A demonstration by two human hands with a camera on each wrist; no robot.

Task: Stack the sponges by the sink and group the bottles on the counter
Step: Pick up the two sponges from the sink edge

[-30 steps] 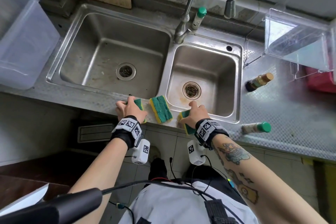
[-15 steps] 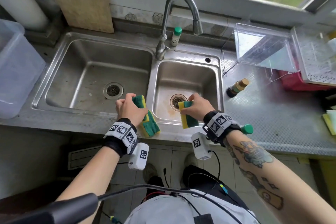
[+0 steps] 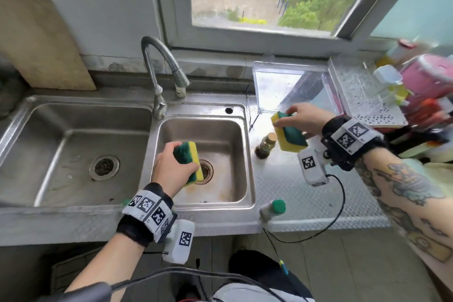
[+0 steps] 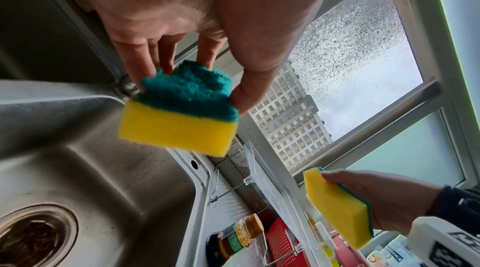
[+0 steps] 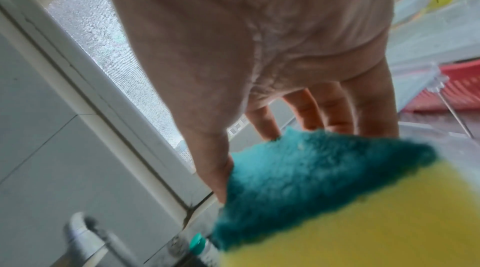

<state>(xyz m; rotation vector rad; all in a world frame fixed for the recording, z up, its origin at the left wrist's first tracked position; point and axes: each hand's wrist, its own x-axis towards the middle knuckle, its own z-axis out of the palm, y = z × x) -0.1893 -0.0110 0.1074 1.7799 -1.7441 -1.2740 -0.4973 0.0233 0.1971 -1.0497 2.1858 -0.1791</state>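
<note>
My left hand point(image 3: 180, 157) grips a yellow-and-green sponge point(image 3: 190, 162) by its sides in the air over the right basin point(image 3: 235, 154); in the left wrist view thumb and fingers pinch this sponge point(image 4: 179, 115). My right hand point(image 3: 300, 117) holds a second sponge point(image 3: 290, 136) above the counter, just right of an upright brown bottle point(image 3: 266, 146). The right wrist view shows that sponge point(image 5: 337, 199) close up and blurred. A green-capped bottle point(image 3: 273, 208) lies at the counter's front edge. Another small bottle point(image 3: 181, 92) stands behind the faucet.
A curved faucet point(image 3: 157, 76) rises between the basins. A clear plastic box point(image 3: 282, 86) sits at the back of the counter. A rack and red basket with clutter point(image 3: 416, 95) fill the far right. A wooden board point(image 3: 41, 44) leans on the wall at left.
Both hands lifted their sponges off the sink's front rim. The left one rose over the right basin; the right one travelled right to above the counter by the brown bottle.
</note>
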